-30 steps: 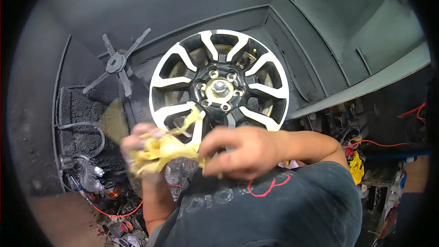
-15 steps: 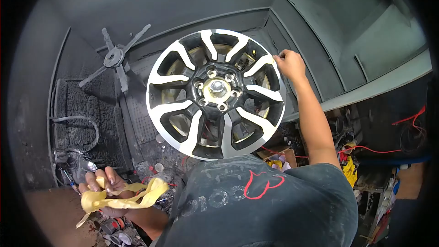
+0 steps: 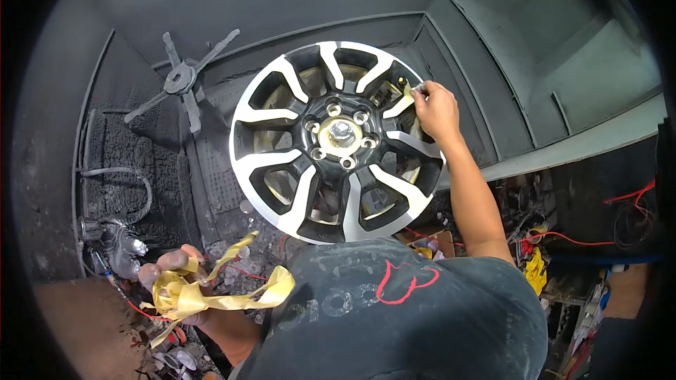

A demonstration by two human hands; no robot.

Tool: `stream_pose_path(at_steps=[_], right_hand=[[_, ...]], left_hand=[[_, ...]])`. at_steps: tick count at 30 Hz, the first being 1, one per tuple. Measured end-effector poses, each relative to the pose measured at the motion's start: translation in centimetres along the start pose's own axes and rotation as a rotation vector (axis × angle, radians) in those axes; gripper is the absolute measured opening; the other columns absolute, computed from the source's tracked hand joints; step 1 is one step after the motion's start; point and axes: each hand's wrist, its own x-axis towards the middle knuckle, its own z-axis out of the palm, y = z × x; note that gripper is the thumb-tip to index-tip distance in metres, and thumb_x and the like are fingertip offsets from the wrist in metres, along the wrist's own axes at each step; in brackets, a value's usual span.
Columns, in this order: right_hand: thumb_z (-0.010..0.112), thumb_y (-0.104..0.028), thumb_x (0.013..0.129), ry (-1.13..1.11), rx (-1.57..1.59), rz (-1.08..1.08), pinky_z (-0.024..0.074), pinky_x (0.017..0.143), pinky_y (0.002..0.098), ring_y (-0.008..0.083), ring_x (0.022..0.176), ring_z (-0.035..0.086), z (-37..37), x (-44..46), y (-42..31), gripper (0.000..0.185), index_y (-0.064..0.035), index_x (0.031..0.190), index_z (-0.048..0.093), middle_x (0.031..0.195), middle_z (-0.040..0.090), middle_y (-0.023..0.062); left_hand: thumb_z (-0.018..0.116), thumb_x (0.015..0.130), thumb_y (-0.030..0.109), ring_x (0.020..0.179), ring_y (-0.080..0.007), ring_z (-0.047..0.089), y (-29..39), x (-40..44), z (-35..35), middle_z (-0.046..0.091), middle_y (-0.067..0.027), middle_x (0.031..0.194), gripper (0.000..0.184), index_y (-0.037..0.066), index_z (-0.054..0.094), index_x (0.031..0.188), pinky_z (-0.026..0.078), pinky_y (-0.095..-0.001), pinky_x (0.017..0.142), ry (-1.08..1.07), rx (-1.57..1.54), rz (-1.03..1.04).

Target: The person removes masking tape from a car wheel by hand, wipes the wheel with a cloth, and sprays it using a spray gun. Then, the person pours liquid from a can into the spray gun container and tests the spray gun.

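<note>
A black and silver alloy wheel [image 3: 304, 200] lies face up in the middle, with a yellowish hub centre and several lug holes. My left hand [image 3: 184, 288], at lower left, is closed around a crumpled bundle of yellow tape [image 3: 243, 300], whose loose strips hang out toward my shirt. At the wheel's upper right edge, my right hand [image 3: 438, 109] pinches the end of a pale yellow strip [image 3: 408, 91] by a silver spoke. The strip's far end is hard to make out against the spoke.
A grey stand with four arms [image 3: 180, 79] is at upper left. Below it lies a dark, rough-surfaced block [image 3: 134, 162] with a curved hose. Grey booth walls surround the wheel. Red hoses [image 3: 577, 241], a yellow cloth [image 3: 535, 271] and clutter lie at lower right.
My right hand left the tape bundle for the wheel's upper right edge, where a pale strip now lifts at its fingertips. My left hand moved down and left with the bundle, then slightly right.
</note>
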Motion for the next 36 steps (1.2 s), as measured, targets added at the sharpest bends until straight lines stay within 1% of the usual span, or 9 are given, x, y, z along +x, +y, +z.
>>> stream_pose_path(at_steps=[3, 6, 9, 10, 14, 21, 25, 28, 36], right_hand=[[0.070, -0.010, 0.087, -0.189, 0.352, -0.091, 0.0536, 0.065, 0.0435, 0.0349, 0.068, 0.068, -3.9, -3.9, -7.2, 0.008, -0.0029, 0.087, 0.071, 0.075, 0.069, 0.0154], [0.073, -0.005, 0.083, -0.347, 0.680, -0.614, 0.0546, 0.068, 0.0399, 0.0289, 0.078, 0.068, -7.3, -10.6, -13.8, 0.009, -0.0072, 0.092, 0.071, 0.090, 0.069, 0.0104], [0.071, -0.011, 0.089, -0.693, 0.953, -0.890, 0.0559, 0.079, 0.0414, 0.0301, 0.091, 0.067, -8.4, -12.6, -16.6, 0.039, -0.0071, 0.127, 0.065, 0.102, 0.065, 0.0104], [0.071, -0.012, 0.089, -0.692, 0.957, -0.873, 0.0558, 0.079, 0.0413, 0.0306, 0.093, 0.066, -7.9, -12.7, -16.4, 0.042, -0.0072, 0.130, 0.063, 0.106, 0.065, 0.0106], [0.072, -0.012, 0.088, -0.745, 0.785, -0.737, 0.0566, 0.077, 0.0406, 0.0316, 0.089, 0.068, -8.7, -12.8, -14.4, 0.042, -0.0071, 0.128, 0.064, 0.102, 0.067, 0.0103], [0.074, 0.001, 0.079, -0.252, 0.295, -0.353, 0.0559, 0.071, 0.0349, 0.0280, 0.082, 0.071, -11.8, -10.6, -6.1, 0.022, -0.0019, 0.101, 0.074, 0.090, 0.072, 0.0133], [0.075, -0.006, 0.081, -0.299, 0.062, -0.282, 0.0547, 0.071, 0.0386, 0.0302, 0.082, 0.068, -12.4, -11.2, -2.7, 0.016, -0.0049, 0.097, 0.074, 0.088, 0.068, 0.0105], [0.074, -0.015, 0.082, -0.441, -0.093, -0.289, 0.0545, 0.070, 0.0420, 0.0311, 0.084, 0.067, -11.9, -12.6, -1.4, 0.012, -0.0081, 0.092, 0.074, 0.087, 0.066, 0.0076], [0.076, -0.018, 0.080, -0.643, -0.112, -0.402, 0.0556, 0.071, 0.0400, 0.0268, 0.084, 0.068, -10.7, -15.6, -0.1, 0.013, -0.0090, 0.089, 0.075, 0.087, 0.065, 0.0049]], left_hand=[[0.074, 0.093, 0.025, 0.079, -0.0329, 0.069, -1.7, 0.4, -0.9, 0.049, -0.0416, 0.140, 0.060, 0.006, 0.044, 0.140, 0.062, -0.0335, 0.062, -0.139, -0.045, -0.029], [0.072, 0.094, 0.032, 0.096, -0.0345, 0.070, -1.5, 0.1, 5.6, 0.048, -0.0380, 0.143, 0.061, 0.004, 0.045, 0.141, 0.061, -0.0321, 0.068, 0.042, -0.032, -0.336], [0.071, 0.091, 0.033, 0.106, -0.0325, 0.069, -3.0, 1.6, 9.8, 0.060, -0.0284, 0.130, 0.053, -0.002, 0.058, 0.128, 0.055, -0.0386, 0.090, -0.334, 0.247, -0.463], [0.072, 0.088, 0.031, 0.106, -0.0309, 0.069, -2.8, 2.9, 10.3, 0.067, -0.0246, 0.121, 0.048, -0.005, 0.064, 0.119, 0.052, -0.0424, 0.098, -0.540, 0.348, -0.549], [0.075, 0.083, 0.014, 0.072, -0.0252, 0.069, -3.1, 3.6, 9.2, 0.071, -0.0138, 0.082, 0.022, 0.001, 0.068, 0.100, 0.054, -0.0357, 0.068, -0.658, 0.491, -0.470], [0.075, 0.091, 0.035, 0.076, -0.0194, 0.056, -2.9, 1.8, 4.4, 0.056, -0.0068, 0.088, 0.037, 0.007, 0.056, 0.104, 0.050, -0.0360, 0.072, -0.021, 0.274, -0.259], [0.077, 0.089, 0.037, 0.073, -0.0159, 0.049, -2.3, 1.7, 2.2, 0.050, -0.0035, 0.088, 0.043, 0.008, 0.051, 0.107, 0.043, -0.0339, 0.070, 0.251, 0.193, -0.217], [0.089, 0.076, 0.037, 0.076, -0.0151, 0.047, -1.6, 1.6, 1.8, 0.048, -0.0018, 0.089, 0.057, 0.010, 0.050, 0.109, 0.041, -0.0332, 0.073, 0.273, 0.143, -0.214], [0.061, 0.101, 0.019, 0.057, -0.0114, 0.044, 0.4, 3.3, 0.9, 0.049, -0.0008, 0.074, 0.021, 0.011, 0.052, 0.084, 0.038, -0.0359, 0.072, 0.180, -0.497, -0.209]])
